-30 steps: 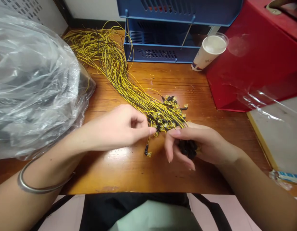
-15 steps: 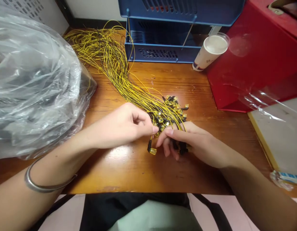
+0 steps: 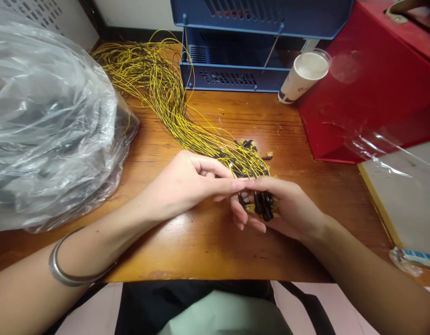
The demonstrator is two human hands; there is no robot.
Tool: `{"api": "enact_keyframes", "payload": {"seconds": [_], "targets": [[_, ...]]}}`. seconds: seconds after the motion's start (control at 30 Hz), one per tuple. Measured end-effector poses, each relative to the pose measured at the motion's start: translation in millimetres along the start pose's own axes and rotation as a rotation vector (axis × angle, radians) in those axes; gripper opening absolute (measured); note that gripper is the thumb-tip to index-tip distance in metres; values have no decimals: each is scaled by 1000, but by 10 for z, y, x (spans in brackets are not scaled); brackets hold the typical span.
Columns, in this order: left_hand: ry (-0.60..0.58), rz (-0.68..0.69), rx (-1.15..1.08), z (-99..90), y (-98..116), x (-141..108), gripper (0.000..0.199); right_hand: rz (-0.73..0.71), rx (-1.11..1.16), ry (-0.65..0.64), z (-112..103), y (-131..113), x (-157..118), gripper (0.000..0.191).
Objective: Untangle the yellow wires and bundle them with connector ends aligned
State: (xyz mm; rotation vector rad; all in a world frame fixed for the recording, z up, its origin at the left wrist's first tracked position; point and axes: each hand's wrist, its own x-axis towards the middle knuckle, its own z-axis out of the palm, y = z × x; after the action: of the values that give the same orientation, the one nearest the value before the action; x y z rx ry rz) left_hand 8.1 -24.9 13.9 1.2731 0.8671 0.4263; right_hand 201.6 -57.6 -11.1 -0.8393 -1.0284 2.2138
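Observation:
A long bundle of thin yellow and black wires (image 3: 197, 130) runs from the back left of the wooden table to my hands. Its near ends carry black sleeves and small clear-yellow connectors (image 3: 249, 144). My right hand (image 3: 287, 200) is closed round several wires, and their black-sleeved ends (image 3: 263, 204) hang over its curled fingers. My left hand (image 3: 194, 181) pinches a single wire, its thumb tip meeting my right thumb. That wire's black-sleeved end (image 3: 242, 201) lies beside the others above the right fingers. The left fingertips are partly hidden.
A clear plastic bag (image 3: 61, 121) bulges at the left. Behind stands a blue metal rack (image 3: 228, 77), with a tilted paper cup (image 3: 303, 74) beside it. A red box (image 3: 361, 88) and a pale board with a yellow edge (image 3: 403, 195) are on the right.
My left hand has moved right, bringing its wire end from between the hands to the bunch in my right hand. The thumbs now touch.

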Motion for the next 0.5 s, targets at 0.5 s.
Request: {"api": "enact_keyframes", "payload": {"seconds": [0.5], "targets": [[29,12,489,-154,70,-27,40,56,-170,-137,-10,-37,-45,46]]}}
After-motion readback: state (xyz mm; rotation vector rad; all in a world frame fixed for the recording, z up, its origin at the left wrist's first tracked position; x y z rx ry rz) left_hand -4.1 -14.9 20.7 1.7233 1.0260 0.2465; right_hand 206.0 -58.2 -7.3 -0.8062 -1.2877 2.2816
